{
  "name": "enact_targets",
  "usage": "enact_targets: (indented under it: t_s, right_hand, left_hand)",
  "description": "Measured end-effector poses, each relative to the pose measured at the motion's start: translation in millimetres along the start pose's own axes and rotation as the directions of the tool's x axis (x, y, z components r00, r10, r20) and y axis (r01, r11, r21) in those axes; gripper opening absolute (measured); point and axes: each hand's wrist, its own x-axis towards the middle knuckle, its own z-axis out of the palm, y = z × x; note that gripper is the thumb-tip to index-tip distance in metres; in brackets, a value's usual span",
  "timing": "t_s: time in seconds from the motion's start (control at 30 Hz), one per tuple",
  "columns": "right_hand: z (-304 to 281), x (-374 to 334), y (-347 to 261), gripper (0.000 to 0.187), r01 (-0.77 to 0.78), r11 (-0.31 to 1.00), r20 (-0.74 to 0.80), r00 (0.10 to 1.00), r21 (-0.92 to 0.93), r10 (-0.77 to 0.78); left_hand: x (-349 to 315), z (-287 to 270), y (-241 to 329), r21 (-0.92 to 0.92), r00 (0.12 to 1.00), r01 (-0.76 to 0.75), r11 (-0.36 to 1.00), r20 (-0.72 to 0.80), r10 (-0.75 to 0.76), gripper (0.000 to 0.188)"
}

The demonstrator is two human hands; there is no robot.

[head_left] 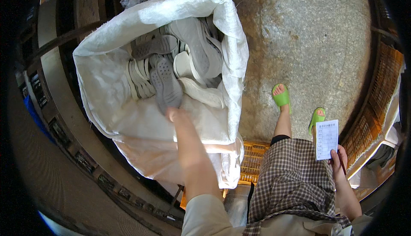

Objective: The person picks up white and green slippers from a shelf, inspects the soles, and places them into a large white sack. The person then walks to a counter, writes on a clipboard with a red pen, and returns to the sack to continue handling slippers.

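My left hand (173, 114) reaches into a large white woven sack and is closed on the end of a grey shoe sole (166, 84) dotted with small holes. The fingers are partly blurred and mostly hidden behind the sole. Around it in the sack (231, 26) lie several more soles: a darker grey one (155, 47), a long pale grey one (195, 47) and off-white ones (201, 92). Down at the right, my right hand (339, 159) grips a white printed paper form (326, 139), thumb on its front. A thin dark stick, perhaps a pen, shows beside those fingers.
A dark slatted rack (51, 65) runs along the left of the sack. Orange plastic crates (376, 94) stand at the right, and another orange crate (253, 161) sits by my checked apron (291, 172). My feet in green slippers (280, 94) rest on the concrete floor (308, 39).
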Motion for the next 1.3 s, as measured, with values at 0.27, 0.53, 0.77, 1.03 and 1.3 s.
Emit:
enact_targets:
  t_s: [0.27, 0.53, 0.77, 1.03, 1.3]
  right_hand:
    - [-13.5, -0.3, 0.0, 0.016, 0.035, 0.996, 0.005, 0.999, 0.077, -0.036]
    - [-17.0, 3.2, 12.7, 0.025, 0.054, 0.997, -0.037, 0.998, 0.054, -0.052]
    - [-17.9, 4.1, 0.4, 0.023, 0.011, 1.0, 0.007, 1.0, -0.015, -0.011]
    - [-12.8, -6.7, -4.9, 0.021, 0.121, 0.991, 0.084, 0.989, 0.052, -0.125]
    - [-7.6, -71.7, -17.5, 0.025, 0.232, 0.973, 0.163, 0.96, -0.003, -0.228]
  left_hand:
    - [-0.9, -95.7, 172.9, -0.092, 0.726, -0.684, 0.723, 0.0, 0.687, 0.023]
    - [29.4, -34.5, 175.4, 0.232, 0.545, -0.603, 0.764, 0.818, 0.182, 0.029]
    - [-2.2, 38.5, 24.0, 0.273, 0.675, -0.497, 0.824, 0.719, 0.17, 0.083]
    - [-56.1, -29.3, 13.2, 0.247, 0.664, -0.711, 0.659, 0.544, 0.513, 0.066]
    - [-229.6, -172.9, -4.0, -0.069, 0.253, -0.818, 0.571, 0.848, 0.466, 0.05]
